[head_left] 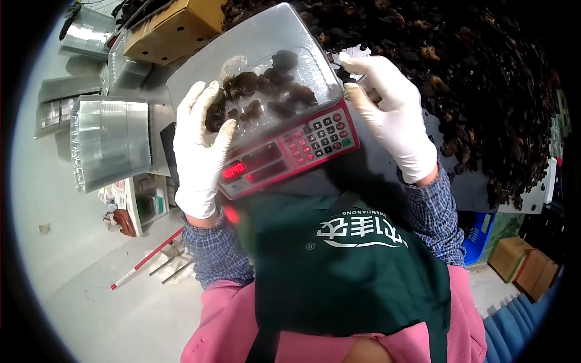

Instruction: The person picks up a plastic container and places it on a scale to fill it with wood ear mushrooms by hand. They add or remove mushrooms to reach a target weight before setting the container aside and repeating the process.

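Observation:
A clear plastic tray [266,130] holding several dark brown wood ear mushrooms [242,83] rests tilted in view on a red digital scale [290,160]. The scale's lit red display [233,170] seems to read 0.040. My left hand [200,145], in a white glove, is at the tray's left edge, fingers apart and fingertips beside the mushrooms. Beyond the tray's right edge is my right hand [390,109], also gloved, its thumb and fingers curved and apart. Dark bits show between those fingertips; they may belong to the heap behind.
A large heap of wood ears [472,78] covers the table at the upper right. Stacked clear trays [112,142] stand at the left, near a cardboard box [175,30]. A blue crate [478,239] and brown cartons [523,266] sit low at the right.

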Tool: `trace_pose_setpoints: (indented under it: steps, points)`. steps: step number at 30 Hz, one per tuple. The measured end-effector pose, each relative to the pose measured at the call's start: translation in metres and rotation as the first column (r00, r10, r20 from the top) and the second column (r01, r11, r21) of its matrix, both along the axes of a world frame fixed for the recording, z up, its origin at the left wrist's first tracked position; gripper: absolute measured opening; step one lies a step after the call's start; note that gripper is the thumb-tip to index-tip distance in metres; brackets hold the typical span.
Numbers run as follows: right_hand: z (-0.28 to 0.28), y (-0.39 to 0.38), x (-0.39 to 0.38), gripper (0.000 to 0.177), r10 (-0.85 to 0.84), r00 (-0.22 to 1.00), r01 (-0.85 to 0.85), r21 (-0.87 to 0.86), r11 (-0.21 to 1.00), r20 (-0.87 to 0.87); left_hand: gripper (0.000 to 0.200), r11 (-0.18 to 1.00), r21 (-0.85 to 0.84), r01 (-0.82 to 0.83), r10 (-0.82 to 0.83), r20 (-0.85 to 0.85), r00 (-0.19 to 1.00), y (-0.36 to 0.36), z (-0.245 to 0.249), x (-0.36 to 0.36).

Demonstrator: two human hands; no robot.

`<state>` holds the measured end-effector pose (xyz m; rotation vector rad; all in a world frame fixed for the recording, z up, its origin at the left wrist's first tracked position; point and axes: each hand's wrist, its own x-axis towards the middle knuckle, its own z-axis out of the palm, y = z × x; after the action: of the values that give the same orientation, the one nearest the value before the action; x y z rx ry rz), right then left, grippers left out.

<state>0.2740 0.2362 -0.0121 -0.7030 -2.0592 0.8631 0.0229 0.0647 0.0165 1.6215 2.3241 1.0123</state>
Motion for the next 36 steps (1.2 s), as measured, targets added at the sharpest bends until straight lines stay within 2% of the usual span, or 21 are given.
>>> trace_pose_setpoints:
  steps: [2,3,8,10,14,15,16,18,22,23,25,30,32,33,34,36]
  points:
    - [0.002,-0.001,0.017,0.03,-0.051,0.997,0.054,-0.062,0.997,0.052,0.066,1.0,0.019,-0.016,0.016,-0.01,1.0,-0.005,-0.003,-0.005]
    - [0.001,-0.005,0.026,0.028,-0.072,0.995,0.079,-0.102,0.992,0.073,0.067,1.0,0.015,-0.019,0.02,-0.092,0.996,-0.008,-0.003,-0.008]
    - [-0.021,-0.021,0.064,0.024,-0.157,0.985,0.168,-0.212,0.963,0.069,0.069,0.999,-0.004,-0.049,0.049,-0.022,0.999,-0.021,-0.006,-0.01]
    - [-0.03,-0.029,0.083,0.024,-0.175,0.97,0.209,-0.204,0.957,0.17,0.067,0.999,0.014,-0.043,0.044,-0.05,0.998,-0.024,-0.013,-0.013]
    - [-0.04,-0.044,0.109,0.024,-0.207,0.957,0.259,-0.276,0.926,0.203,0.059,0.992,0.091,-0.089,0.083,0.068,0.994,-0.025,-0.009,-0.009]
    - [-0.041,-0.048,0.112,0.024,-0.224,0.958,0.271,-0.311,0.911,0.18,0.054,0.99,0.101,-0.1,0.101,-0.004,0.995,-0.024,-0.007,-0.009]
    - [-0.043,-0.05,0.117,0.024,-0.228,0.952,0.284,-0.312,0.907,0.204,0.049,0.99,0.108,-0.087,0.104,-0.156,0.982,-0.024,-0.006,-0.012]
    - [-0.05,-0.053,0.127,0.023,-0.235,0.939,0.309,-0.313,0.898,0.251,0.045,0.984,0.165,-0.07,0.087,-0.101,0.991,-0.019,-0.004,-0.009]
    - [-0.057,-0.063,0.133,0.022,-0.241,0.934,0.293,-0.179,0.939,0.263,0.039,0.973,0.229,0.009,0.026,-0.148,0.989,-0.007,0.007,0.006]
    - [-0.058,-0.064,0.135,0.02,-0.263,0.912,0.283,-0.017,0.959,0.315,0.038,0.967,0.252,0.039,0.0,-0.155,0.988,-0.004,0.008,0.01]
    - [-0.062,-0.073,0.136,0.02,-0.27,0.907,0.283,0.006,0.959,0.324,0.034,0.961,0.259,0.093,-0.05,-0.171,0.984,0.001,0.009,0.022]
    - [-0.077,-0.094,0.138,0.024,-0.243,0.867,0.236,0.072,0.969,0.436,0.026,0.972,0.215,0.091,-0.071,-0.103,0.992,0.023,-0.004,0.021]
    - [-0.079,-0.096,0.135,0.025,-0.246,0.876,0.24,0.067,0.968,0.415,0.028,0.974,0.128,0.187,-0.151,-0.249,0.957,0.039,0.0,0.021]
    - [-0.08,-0.095,0.134,0.026,-0.249,0.879,0.244,0.066,0.968,0.405,0.029,0.969,0.071,0.236,-0.187,-0.415,0.891,0.047,0.001,0.019]
    - [-0.079,-0.095,0.134,0.027,-0.251,0.879,0.246,0.066,0.967,0.405,0.029,0.958,0.048,0.284,-0.236,-0.435,0.869,0.054,0.0,0.017]
    - [-0.078,-0.092,0.136,0.027,-0.264,0.873,0.259,0.069,0.963,0.41,0.028,0.963,-0.026,0.268,-0.246,-0.487,0.838,0.06,-0.006,0.015]
